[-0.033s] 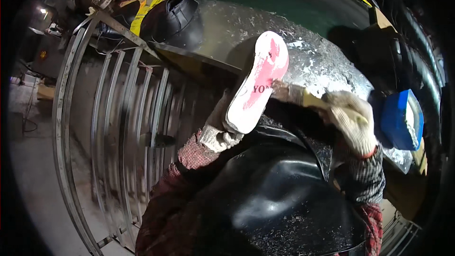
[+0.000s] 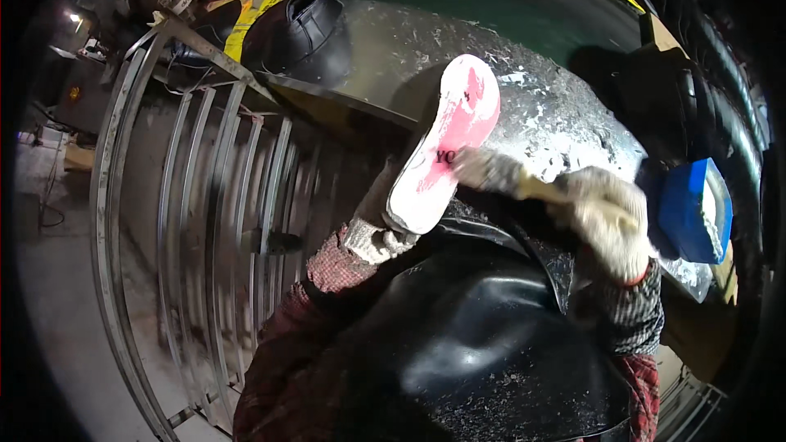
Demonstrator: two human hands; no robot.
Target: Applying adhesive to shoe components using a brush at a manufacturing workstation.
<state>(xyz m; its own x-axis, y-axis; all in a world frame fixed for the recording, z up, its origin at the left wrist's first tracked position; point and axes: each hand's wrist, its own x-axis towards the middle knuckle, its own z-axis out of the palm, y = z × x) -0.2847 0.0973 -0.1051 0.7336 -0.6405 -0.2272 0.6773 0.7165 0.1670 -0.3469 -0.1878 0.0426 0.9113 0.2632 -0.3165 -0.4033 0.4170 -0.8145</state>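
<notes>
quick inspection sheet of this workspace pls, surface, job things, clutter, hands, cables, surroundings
surface: grey metal worktop, strewn with pale shavings
job's things: white and pink shoe sole, tilted up; brush-like tool, blurred, against the sole
clutter: blue box on the right; black shoe upper at the back
grippers: left hand, gloved, holds the sole; right hand, gloved, holds the tool
cables: thin wires by the rack top, unclear
surroundings: grey metal rack on the left; black apron below

shoe sole point(image 2: 446, 147): 1 | blue container point(image 2: 684, 209): 1 | gloved hands: 2
</notes>
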